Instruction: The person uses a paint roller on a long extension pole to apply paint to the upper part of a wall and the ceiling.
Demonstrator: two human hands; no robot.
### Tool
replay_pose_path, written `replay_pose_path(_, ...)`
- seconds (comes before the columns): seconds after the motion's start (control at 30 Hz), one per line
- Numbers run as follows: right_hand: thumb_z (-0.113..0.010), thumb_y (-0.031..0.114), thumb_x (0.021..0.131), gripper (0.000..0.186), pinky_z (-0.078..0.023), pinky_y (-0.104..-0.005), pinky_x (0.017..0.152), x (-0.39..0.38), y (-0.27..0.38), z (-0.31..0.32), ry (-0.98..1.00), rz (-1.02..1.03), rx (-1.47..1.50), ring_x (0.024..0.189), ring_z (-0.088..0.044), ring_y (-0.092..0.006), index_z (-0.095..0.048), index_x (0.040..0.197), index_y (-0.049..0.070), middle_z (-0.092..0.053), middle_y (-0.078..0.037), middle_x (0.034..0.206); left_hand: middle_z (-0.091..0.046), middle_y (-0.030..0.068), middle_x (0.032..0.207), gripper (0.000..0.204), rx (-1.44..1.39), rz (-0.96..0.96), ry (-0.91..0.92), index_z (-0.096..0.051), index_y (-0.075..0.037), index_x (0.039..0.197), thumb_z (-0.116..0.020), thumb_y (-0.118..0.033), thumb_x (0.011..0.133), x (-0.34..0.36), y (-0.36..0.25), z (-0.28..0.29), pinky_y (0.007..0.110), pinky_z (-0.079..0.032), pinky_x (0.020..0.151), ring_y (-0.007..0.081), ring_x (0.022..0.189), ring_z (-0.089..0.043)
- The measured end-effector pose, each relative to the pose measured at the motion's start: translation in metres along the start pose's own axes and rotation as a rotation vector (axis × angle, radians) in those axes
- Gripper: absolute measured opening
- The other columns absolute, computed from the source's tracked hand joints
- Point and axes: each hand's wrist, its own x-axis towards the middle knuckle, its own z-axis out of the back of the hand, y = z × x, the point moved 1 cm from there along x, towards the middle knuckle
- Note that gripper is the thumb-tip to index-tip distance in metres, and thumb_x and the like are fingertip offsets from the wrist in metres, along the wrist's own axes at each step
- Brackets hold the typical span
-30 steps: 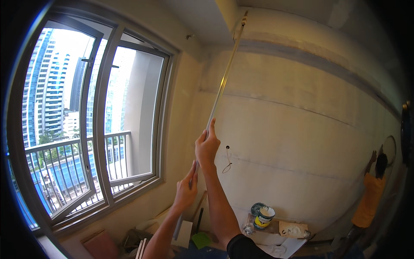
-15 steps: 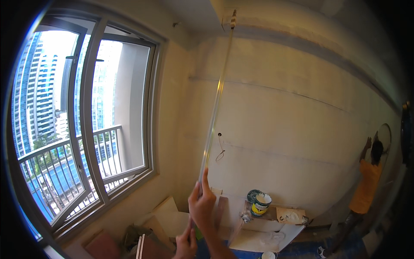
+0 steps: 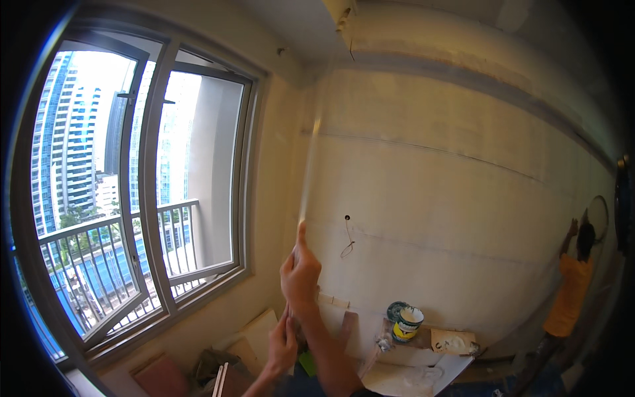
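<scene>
A long, thin, shiny pole (image 3: 311, 159), smeared by motion, slants up from my hands toward the ceiling beam. What its far end carries is too blurred to tell. My right hand (image 3: 301, 278) is wrapped round the pole, its index finger stretched up along it. Lower down, closer to me, my left hand (image 3: 283, 341) is closed round the pole's lower part. The pole's bottom end is hidden behind my hands and forearms. Beyond it stands a pale wall (image 3: 423, 192) with faint horizontal lines and a small hole with a dangling wire (image 3: 348, 247).
At left, a window (image 3: 142, 198) has its panes swung outward above a balcony railing. An open paint bucket (image 3: 407, 324) and a stained board (image 3: 454, 342) sit on a low stand. Boards (image 3: 221, 380) lean below the window. At far right, a person in an orange shirt (image 3: 569, 298) faces the wall.
The pole has swung left across the wall, and both hands have moved left with it, the right one rising. My view has shifted slightly up and left. The grip stays closed.
</scene>
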Motion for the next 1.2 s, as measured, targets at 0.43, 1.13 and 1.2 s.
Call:
replay_pose_path(0.43, -0.047, 0.006, 0.096, 0.052, -0.037, -0.0190, 0.047, -0.068, -0.025, 0.099, 0.070, -0.580, 0.394, 0.051, -0.042, -0.0022, -0.036, 0.147, 0.009, -0.047, 0.004, 0.061, -0.055, 0.0234, 0.066, 0.053, 0.121, -0.077, 0.116, -0.034, -0.017, 0.148, -0.048, -0.013, 0.097, -0.101, -0.010, -0.043, 0.037, -0.046, 0.051, 0.0215, 0.050, -0.051)
replay_pose_path(1.13, -0.052, 0.004, 0.093, 0.051, -0.034, -0.0254, 0.046, -0.074, -0.033, 0.063, 0.050, -0.328, 0.023, 0.051, -0.038, -0.0066, -0.042, 0.143, 0.004, -0.046, -0.001, 0.059, -0.059, 0.0288, 0.078, 0.047, 0.323, -0.242, 0.012, -0.041, -0.006, 0.142, -0.048, -0.008, 0.096, -0.072, 0.035, -0.031, 0.041, -0.047, 0.057, 0.0355, 0.065, -0.065)
replay_pose_path(1.2, -0.052, 0.003, 0.093, 0.051, -0.033, -0.0246, 0.046, -0.088, -0.020, 0.080, 0.071, -0.367, 0.003, 0.050, -0.037, -0.0057, -0.042, 0.142, 0.004, -0.043, 0.001, 0.058, -0.060, 0.0275, 0.080, 0.046, 0.295, -0.287, -0.022, -0.043, -0.006, 0.141, -0.047, -0.008, 0.095, -0.093, 0.021, -0.028, 0.039, -0.048, 0.059, 0.0309, 0.067, -0.062)
